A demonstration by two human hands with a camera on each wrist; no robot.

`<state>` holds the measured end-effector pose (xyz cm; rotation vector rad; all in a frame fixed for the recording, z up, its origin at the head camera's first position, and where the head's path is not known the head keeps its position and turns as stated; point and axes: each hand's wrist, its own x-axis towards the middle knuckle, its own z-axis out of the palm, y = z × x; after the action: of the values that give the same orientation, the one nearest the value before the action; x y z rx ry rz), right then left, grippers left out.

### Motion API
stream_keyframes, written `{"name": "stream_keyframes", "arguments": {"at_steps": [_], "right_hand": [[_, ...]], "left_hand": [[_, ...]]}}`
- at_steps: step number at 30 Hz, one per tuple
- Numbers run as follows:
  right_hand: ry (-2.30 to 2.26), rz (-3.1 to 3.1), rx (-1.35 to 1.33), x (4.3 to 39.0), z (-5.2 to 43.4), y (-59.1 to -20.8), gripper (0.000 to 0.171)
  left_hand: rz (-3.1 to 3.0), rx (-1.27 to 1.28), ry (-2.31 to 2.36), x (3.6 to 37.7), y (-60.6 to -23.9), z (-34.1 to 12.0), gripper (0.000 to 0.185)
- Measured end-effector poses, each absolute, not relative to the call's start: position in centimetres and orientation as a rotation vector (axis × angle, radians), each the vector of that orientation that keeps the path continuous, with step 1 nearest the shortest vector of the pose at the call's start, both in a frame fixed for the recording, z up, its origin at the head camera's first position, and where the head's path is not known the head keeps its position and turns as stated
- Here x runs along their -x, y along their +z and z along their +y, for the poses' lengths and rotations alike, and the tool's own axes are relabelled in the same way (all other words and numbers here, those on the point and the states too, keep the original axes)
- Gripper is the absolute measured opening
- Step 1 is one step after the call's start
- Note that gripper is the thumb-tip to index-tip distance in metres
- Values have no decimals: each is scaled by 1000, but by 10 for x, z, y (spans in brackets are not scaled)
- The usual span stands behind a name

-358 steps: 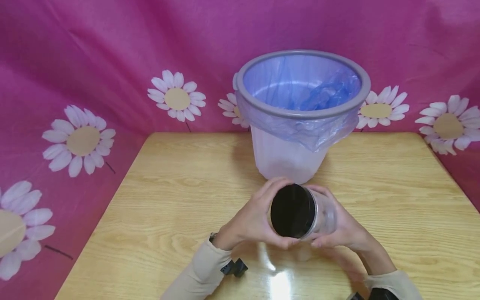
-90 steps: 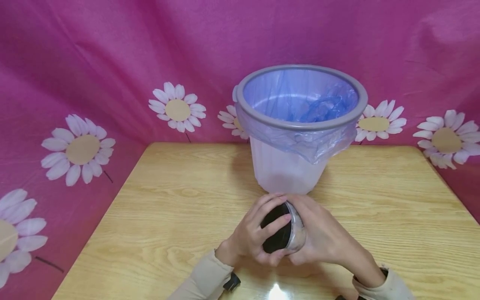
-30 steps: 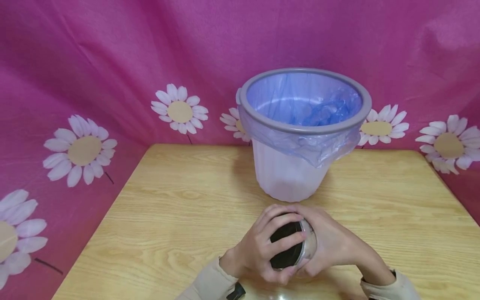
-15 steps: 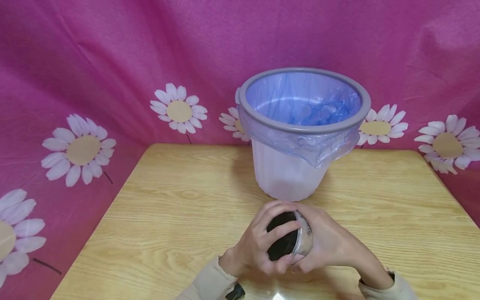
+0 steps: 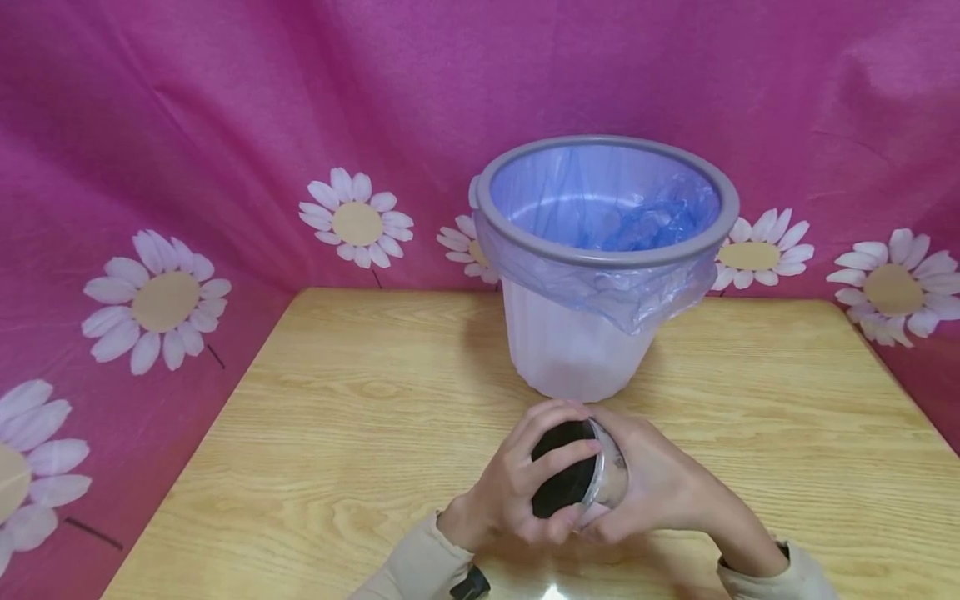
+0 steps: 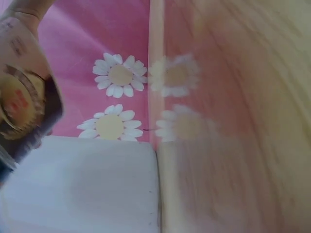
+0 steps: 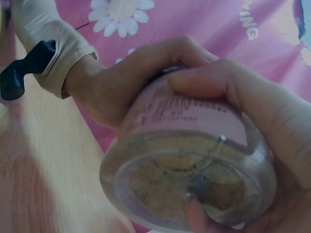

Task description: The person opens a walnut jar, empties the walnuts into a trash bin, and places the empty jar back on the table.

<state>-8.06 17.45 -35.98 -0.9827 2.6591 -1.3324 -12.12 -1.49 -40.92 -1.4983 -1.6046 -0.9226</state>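
While the lined bin (image 5: 603, 258) stands toward the far edge of the wooden table (image 5: 337, 417), the head view shows a clear jar (image 5: 600, 479) with a black lid (image 5: 558, 482) held on its side just in front of that bin. The left hand (image 5: 517, 492) curls over the lid, and the right hand (image 5: 660, 492) wraps the jar's body. Inside the bin lies only its crumpled blue-violet liner (image 5: 637, 225).

In the left wrist view (badly blurred), the jar's labelled side (image 6: 22, 104) shows beside the bin's pale wall (image 6: 77, 184).

From the right wrist, the jar's base (image 7: 189, 184) faces the camera with brownish contents inside; right fingers (image 7: 233, 92) clasp its wall, the left hand (image 7: 126, 82) gripping beyond.
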Motion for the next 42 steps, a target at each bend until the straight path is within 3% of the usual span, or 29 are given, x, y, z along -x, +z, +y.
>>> {"name": "stream_keyframes", "arguments": {"at_steps": [14,19,25,42], "right_hand": [[-1272,2834,941,82,170,-365,91],[-1511,2365,1043,87,182,-365,82],[-1662,1882,1065,91,188,-369,73],[-1450,2390,911,85,182,-362,79]], "left_hand": [[-1833,1340,-1102,115,-412,-11,50],[-1763,1553,-864,116,-407,-14,58],[-1581,1653,-737,118,-403,-18,51],[-1720,1477,-895,115,-410,-12,50]]}}
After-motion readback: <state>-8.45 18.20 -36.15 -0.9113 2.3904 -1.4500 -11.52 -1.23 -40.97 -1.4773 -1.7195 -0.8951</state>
